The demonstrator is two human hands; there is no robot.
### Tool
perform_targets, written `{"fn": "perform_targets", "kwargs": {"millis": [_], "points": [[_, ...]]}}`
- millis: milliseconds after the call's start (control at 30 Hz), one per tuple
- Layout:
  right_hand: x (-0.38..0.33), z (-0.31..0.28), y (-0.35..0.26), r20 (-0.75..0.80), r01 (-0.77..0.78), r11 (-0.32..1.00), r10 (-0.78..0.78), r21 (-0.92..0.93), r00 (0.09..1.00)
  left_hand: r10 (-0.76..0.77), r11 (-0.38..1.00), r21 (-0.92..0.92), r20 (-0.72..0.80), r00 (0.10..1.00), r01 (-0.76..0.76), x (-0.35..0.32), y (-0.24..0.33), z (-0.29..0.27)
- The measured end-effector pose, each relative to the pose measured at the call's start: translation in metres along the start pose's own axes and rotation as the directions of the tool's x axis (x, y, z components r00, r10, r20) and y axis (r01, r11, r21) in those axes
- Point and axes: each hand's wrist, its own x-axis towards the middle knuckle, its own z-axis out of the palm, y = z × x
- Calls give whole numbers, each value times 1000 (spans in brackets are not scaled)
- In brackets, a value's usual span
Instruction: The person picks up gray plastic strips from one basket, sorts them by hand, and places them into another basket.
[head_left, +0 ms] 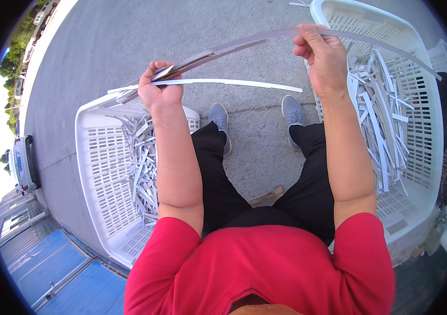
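Outdoor concrete pavement (pixel 129 47), seated person, two white slatted crates of strips.

Left crate (pixel 94 173) and right crate (pixel 423 105) flank the knees, both holding loose white strips. Long grey strip (pixel 265 38) spans crosswise between the hands, arched, its far end over the right crate. Left hand (pixel 159 89) clenched around its near end plus a white strip (pixel 223 82); right hand (pixel 322 55) pinching mid-length.
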Motion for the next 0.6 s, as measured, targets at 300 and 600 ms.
{"fn": "perform_targets", "kwargs": {"millis": [300, 600], "points": [[23, -99, -27, -679, 153, 956, 60, 250, 731, 90, 996, 22, -34, 995, -89, -2, 37, -15], [52, -165, 35, -550, -114, 807, 490, 579, 676, -39, 992, 120, 3, 999, 38, -13, 30, -13]]}}
